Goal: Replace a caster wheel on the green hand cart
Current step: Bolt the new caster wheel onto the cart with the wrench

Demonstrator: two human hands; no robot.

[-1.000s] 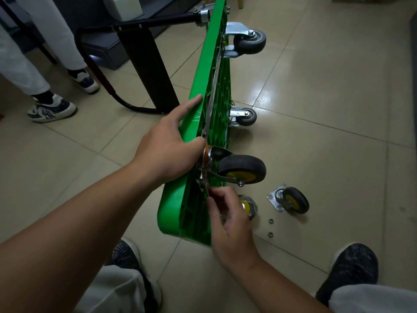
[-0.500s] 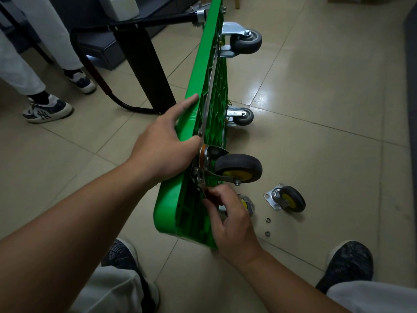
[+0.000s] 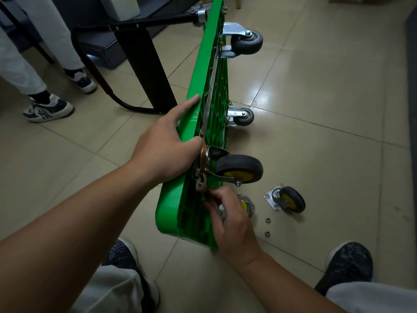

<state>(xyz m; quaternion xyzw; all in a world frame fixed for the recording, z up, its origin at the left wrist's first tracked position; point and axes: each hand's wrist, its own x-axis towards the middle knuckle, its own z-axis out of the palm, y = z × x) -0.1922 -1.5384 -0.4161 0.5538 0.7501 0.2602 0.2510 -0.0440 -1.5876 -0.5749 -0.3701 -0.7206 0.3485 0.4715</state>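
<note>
Cart (image 3: 196,75) stands on edge on the beige tiled floor (image 3: 316,98). My left hand (image 3: 164,150) lies flat on its rim; my right hand (image 3: 230,220) pinches at the plate of the mounted caster (image 3: 239,169). Loose caster (image 3: 291,198) nearby.

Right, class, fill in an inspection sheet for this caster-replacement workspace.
Surface: tiled floor, glossy.
Job's things: green cart on its side; yellow-hubbed caster at its underside; loose caster on floor.
Clutter: two nuts by the loose caster.
Hands: left hand rests on cart edge; right hand has fingers curled at caster plate, contents hidden.
Cables: nothing seen.
Surroundings: bystander's legs, black table leg.
</note>
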